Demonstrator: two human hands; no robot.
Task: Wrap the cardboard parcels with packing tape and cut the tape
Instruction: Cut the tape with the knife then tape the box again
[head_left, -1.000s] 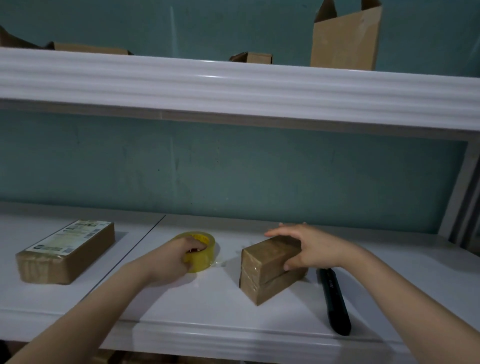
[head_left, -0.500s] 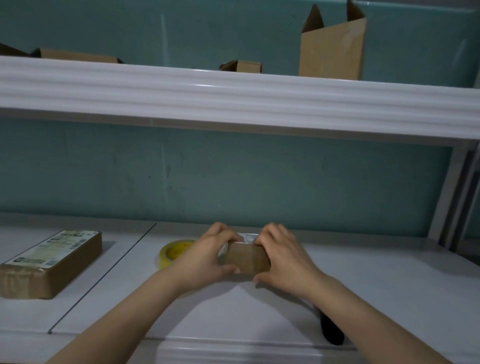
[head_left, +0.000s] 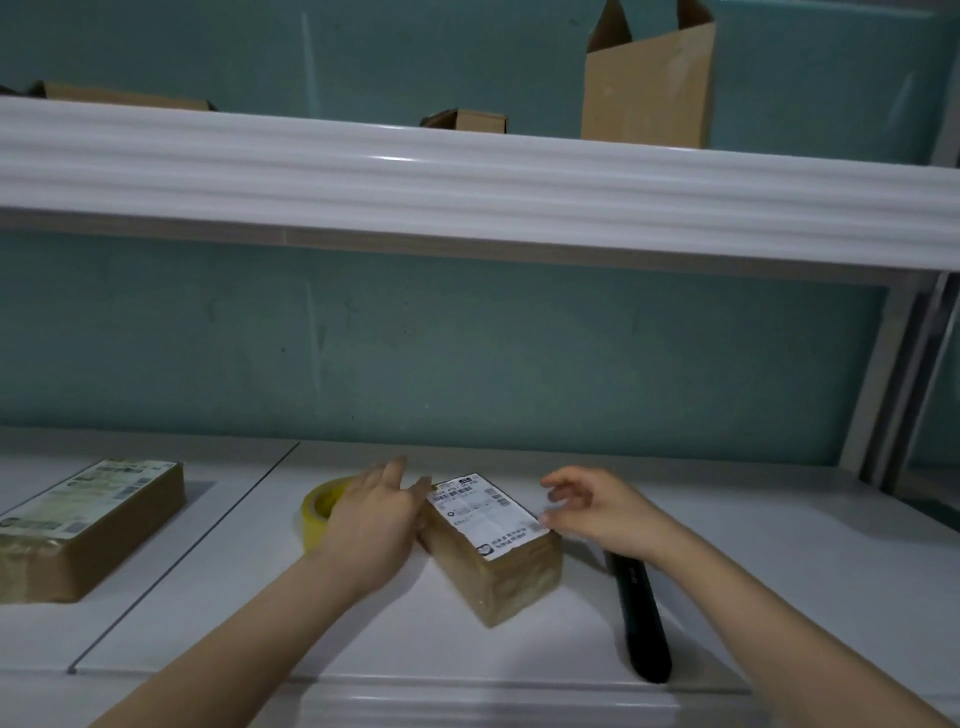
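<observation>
while left hand (head_left: 371, 519) touches parcel (head_left: 491, 553), right hand (head_left: 602, 512) beside

tape roll (head_left: 318, 512) half behind left hand (head_left: 376, 519)

Packing/storeroom: white shelving (head_left: 467, 176), labelled parcels (head_left: 493, 540), tape roll (head_left: 319, 512), empty cartons (head_left: 647, 88) above.

Two parcels (head_left: 498, 566) (head_left: 88, 525), one tape roll (head_left: 318, 512), one cutter (head_left: 640, 623)
</observation>
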